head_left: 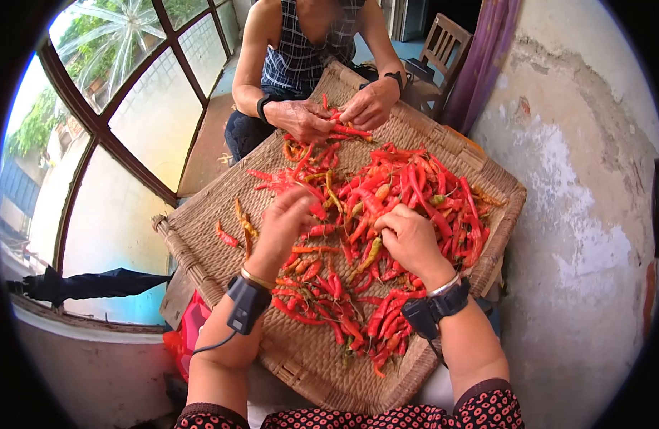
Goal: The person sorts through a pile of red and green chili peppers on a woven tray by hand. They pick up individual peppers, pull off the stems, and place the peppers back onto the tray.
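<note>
Red chili peppers [397, 179] lie in piles on a woven tray [286, 368], with some yellowish and green ones among them. My left hand [286, 218] is over the left part of the peppers, blurred by motion, and what its fingers hold is unclear. At the edge of the big pile, my right hand [406, 236] has its fingers curled together beside a yellow-green pepper [372, 254]; anything between the fingertips is hidden. Each of my wrists bears a bracelet and a black strapped device.
Across the tray a co-worker [311, 50] handles red peppers with both hands near the far corner. A wooden chair [444, 50] stands behind. Windows and a folded dark umbrella [100, 284] are at left, a peeling wall [565, 193] at right, a red bag [193, 332] below the tray.
</note>
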